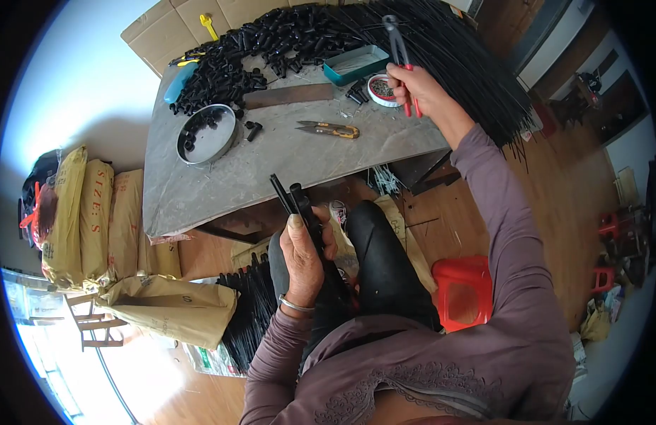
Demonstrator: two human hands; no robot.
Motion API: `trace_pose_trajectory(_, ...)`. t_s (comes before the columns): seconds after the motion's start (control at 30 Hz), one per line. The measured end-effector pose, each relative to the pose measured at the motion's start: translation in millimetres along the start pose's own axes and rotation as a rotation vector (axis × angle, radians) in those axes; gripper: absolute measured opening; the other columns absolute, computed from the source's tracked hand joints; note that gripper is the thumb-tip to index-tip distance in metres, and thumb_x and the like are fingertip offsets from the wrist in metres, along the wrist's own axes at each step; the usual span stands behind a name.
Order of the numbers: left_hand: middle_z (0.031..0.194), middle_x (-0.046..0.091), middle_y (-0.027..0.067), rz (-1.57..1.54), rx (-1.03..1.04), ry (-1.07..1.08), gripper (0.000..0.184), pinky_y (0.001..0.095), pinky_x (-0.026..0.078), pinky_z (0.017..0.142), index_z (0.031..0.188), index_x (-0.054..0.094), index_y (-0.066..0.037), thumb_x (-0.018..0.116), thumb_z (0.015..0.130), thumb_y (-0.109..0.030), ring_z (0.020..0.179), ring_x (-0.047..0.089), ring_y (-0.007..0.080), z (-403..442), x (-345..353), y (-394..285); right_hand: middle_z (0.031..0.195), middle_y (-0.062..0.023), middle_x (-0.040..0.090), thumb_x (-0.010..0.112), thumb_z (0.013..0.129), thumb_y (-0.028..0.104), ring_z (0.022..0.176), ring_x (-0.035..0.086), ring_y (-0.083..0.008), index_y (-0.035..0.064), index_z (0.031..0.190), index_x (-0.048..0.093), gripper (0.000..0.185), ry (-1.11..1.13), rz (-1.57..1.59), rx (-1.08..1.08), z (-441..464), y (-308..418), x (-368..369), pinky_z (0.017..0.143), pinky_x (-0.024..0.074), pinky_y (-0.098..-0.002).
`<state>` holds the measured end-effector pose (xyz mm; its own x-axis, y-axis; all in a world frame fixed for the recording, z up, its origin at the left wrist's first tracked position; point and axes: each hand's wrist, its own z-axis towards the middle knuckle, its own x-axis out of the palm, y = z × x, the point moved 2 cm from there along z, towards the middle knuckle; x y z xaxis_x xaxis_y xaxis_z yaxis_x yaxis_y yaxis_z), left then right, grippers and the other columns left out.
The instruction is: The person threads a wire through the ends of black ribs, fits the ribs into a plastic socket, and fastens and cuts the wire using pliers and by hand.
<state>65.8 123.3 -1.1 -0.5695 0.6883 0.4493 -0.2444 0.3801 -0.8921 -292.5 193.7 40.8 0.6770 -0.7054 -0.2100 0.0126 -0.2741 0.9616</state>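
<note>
The left hand (303, 256) grips slender black rods (280, 190) and a thicker black tube (297, 193) by the grey flat-topped table (271, 156); the right hand (421, 88) grasps red-handled metal pliers (394, 32) (jaws pointing away) above it.

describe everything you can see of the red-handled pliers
The pliers have a dark grey head and shanks that look like metal, and two red handles that look plastic-coated. The right hand grips them by the handles, whose ends stick out past the grip, slightly apart. The head points toward the far side of the table. The jaws are too small to tell if fully shut.
</note>
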Motion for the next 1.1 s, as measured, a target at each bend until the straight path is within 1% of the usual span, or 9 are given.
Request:
trace_pose_trajectory(0.07,0.061,0.044,0.0029,0.043,0.037,-0.024,0.056,0.0238,0.033,0.041,0.095,0.052,0.000,0.029,0.099,-0.051,0.043,0.039,0.0105,-5,2,-4,0.068,0.0024,0.048,0.055,0.095,0.032,0.053,0.042,-0.0059,0.0105,0.076,0.050,0.029,0.148,0.644,0.099,-27,1,22,0.051,0.0352,-0.0211)
trace_pose_trajectory(0.17,0.064,0.045,0.0027,0.088,0.102,-0.044,0.056,0.0237,0.033,0.042,0.101,0.054,0.002,0.028,0.101,-0.047,0.044,0.040,0.0102,-13,4,-6,0.067,0.0039,0.044,0.053,0.096,0.030,0.054,0.039,-0.0057,0.0104,0.079,0.049,0.027,0.294,0.932,0.118,-85,-6,64,0.051,0.0339,-0.0225)
trace_pose_trajectory(0.3,0.070,0.048,0.0021,0.145,0.158,-0.072,0.055,0.0232,0.034,0.044,0.111,0.055,0.004,0.026,0.102,-0.043,0.047,0.042,0.0092,-21,5,-10,0.068,0.0036,0.043,0.052,0.097,0.030,0.055,0.037,-0.0061,0.0100,0.077,0.048,0.028,0.405,1.040,0.192,-161,-22,135,0.051,0.0329,-0.0243)
trace_pose_trajectory(0.43,0.068,0.050,0.0012,0.179,0.177,-0.086,0.056,0.0216,0.034,0.047,0.113,0.056,0.004,0.025,0.102,-0.042,0.049,0.042,0.0074,-32,3,-18,0.068,0.0015,0.045,0.055,0.095,0.030,0.056,0.039,-0.0079,0.0066,0.082,0.052,0.027,0.409,0.923,0.140,-200,-36,183,0.052,0.0346,-0.0243)
trace_pose_trajectory(0.53,0.057,0.046,-0.0024,0.146,0.253,-0.053,0.059,0.0197,0.032,0.049,0.114,0.057,0.003,0.026,0.102,-0.045,0.050,0.041,0.0055,-32,-2,-12,0.069,0.0018,0.050,0.062,0.091,0.031,0.059,0.047,-0.0071,0.0022,0.091,0.059,0.029,0.164,0.698,0.087,-209,-34,199,0.051,0.0368,-0.0218)
trace_pose_trajectory(0.77,0.060,0.047,-0.0031,0.232,0.286,-0.106,0.061,0.0191,0.029,0.048,0.119,0.057,0.002,0.030,0.101,-0.048,0.050,0.039,0.0037,-43,-1,-21,0.065,0.0055,0.051,0.063,0.090,0.033,0.054,0.046,-0.0054,0.0065,0.089,0.060,0.027,0.105,0.549,-0.089,-215,-16,211,0.048,0.0365,-0.0214)
trace_pose_trajectory(0.83,0.074,0.048,-0.0050,0.116,0.225,-0.091,0.044,0.0173,0.032,0.050,0.098,0.055,-0.005,0.041,0.099,-0.046,0.059,0.040,0.0011,-46,2,-22,0.065,0.0069,0.050,0.062,0.091,0.031,0.055,0.045,-0.0037,0.0082,0.086,0.060,0.024,0.022,0.545,-0.056,-216,-10,213,0.049,0.0353,-0.0205)
trace_pose_trajectory(0.93,0.071,0.046,-0.0059,0.105,0.223,-0.053,0.045,0.0177,0.030,0.049,0.099,0.056,-0.005,0.041,0.098,-0.047,0.058,0.039,0.0009,-48,1,-18,0.065,0.0036,0.054,0.062,0.092,0.030,0.054,0.047,-0.0028,0.0012,0.085,0.062,0.030,-0.121,0.422,-0.174,-210,-11,216,0.048,0.0353,-0.0194)
trace_pose_trajectory(1.1,0.066,0.044,-0.0061,0.133,0.217,-0.072,0.046,0.0186,0.029,0.046,0.097,0.056,-0.004,0.041,0.098,-0.047,0.055,0.038,0.0011,-50,5,-26,0.068,0.0027,0.057,0.062,0.092,0.027,0.058,0.050,-0.0031,0.0005,0.088,0.062,0.027,-0.220,0.297,-0.344,-219,6,219,0.051,0.0383,-0.0196)
